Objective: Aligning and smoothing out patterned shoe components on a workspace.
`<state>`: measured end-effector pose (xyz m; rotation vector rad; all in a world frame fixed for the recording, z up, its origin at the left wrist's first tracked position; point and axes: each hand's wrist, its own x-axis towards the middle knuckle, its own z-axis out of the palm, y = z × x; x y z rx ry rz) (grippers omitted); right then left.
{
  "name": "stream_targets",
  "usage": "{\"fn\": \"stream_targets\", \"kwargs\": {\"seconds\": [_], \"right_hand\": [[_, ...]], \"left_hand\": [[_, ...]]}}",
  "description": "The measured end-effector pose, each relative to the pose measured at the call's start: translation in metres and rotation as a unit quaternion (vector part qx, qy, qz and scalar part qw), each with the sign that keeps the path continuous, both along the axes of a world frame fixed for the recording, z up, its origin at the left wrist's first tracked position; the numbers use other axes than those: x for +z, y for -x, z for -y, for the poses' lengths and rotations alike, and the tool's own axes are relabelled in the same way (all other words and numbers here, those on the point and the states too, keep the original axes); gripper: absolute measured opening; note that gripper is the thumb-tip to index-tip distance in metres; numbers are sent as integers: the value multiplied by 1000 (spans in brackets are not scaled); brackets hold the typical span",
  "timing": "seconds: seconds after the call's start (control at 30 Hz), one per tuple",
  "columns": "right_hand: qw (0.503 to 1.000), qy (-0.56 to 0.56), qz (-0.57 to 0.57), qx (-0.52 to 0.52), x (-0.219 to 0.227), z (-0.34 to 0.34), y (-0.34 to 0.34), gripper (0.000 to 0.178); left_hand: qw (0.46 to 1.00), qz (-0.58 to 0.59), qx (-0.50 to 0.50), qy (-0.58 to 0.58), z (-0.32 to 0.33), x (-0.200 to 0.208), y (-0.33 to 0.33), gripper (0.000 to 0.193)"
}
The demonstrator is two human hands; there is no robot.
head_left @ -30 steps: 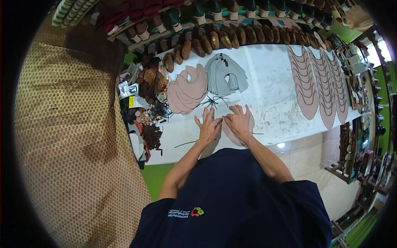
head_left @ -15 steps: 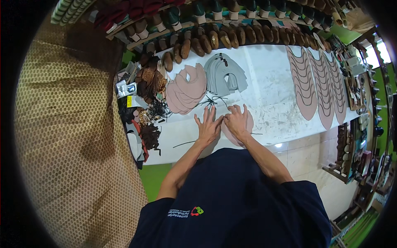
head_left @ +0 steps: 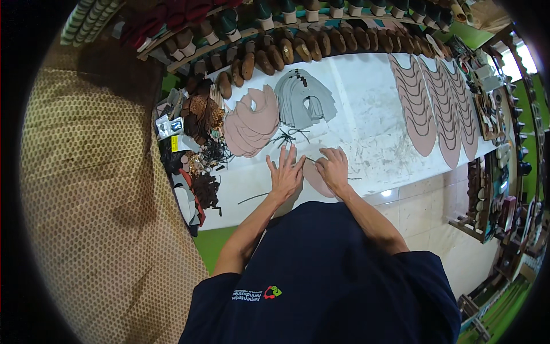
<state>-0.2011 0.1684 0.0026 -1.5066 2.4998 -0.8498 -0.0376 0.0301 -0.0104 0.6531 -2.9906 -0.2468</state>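
Left hand spread and right hand bent, any pinch too small to tell, work at a pink piece near the table's closest edge, seemingly fitting a dark strip, which calls for careful alignment.

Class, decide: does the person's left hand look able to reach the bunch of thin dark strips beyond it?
Probably yes: the left hand lies just short of the thin dark strips, and nothing visible blocks the way.
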Motion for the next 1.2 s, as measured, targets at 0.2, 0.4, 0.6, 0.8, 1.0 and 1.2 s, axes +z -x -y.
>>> {"fn": "stream_targets", "kwargs": {"seconds": [0.2,0.4,0.6,0.8,1.0,1.2], "right_hand": [[999,11,21,-37,5,5,0,14],[998,17,34,-58,5,3,-1,15],[997,10,47,-55,5,3,-2,15],[997,12,43,-61,5,1,-4,14],[997,12,42,-64,3,0,-8,15],[997,17,37,-62,-1,-1,-12,13]], "left_hand": [[1000,3,10,-16,-5,-1,1,50],[994,20,54,-94,-10,2,2,53],[981,2,81,-177,-8,7,5,55],[994,22,6,-107,-1,9,0,52],[996,42,-19,-76,4,8,2,50],[994,36,-2,-106,1,10,1,50]]}}
